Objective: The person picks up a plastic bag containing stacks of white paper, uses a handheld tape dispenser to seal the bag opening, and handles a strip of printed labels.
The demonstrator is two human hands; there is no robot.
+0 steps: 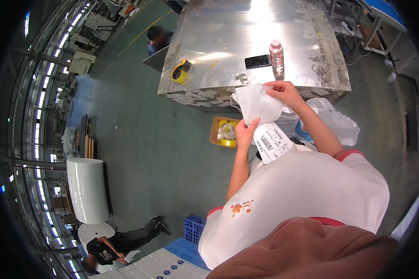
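Observation:
My left hand (pixel 245 133) is closed on a stack of white printed labels (pixel 273 143), gripping it near its upper end. The labels hang down toward my shirt with their printed side up. Above them, blank white sheets (pixel 255 106) stand raised and fanned out, partly see-through. With thumb and fingers, my right hand (pixel 287 94) pinches the upper right edge of these sheets. Whether the blank sheets are joined to the labels under my left fingers is hidden. Both hands are just in front of the metal table's (pixel 209 39) near edge.
On the table are a pink-capped bottle (pixel 277 60), a black phone (pixel 258 62) and a yellow tape dispenser (pixel 179 73). Below stand a cardboard box (pixel 215 131) with yellow tape rolls and clear plastic bags (pixel 335 122). A person (pixel 104 249) stands lower left; another (pixel 156 41) is beyond the table.

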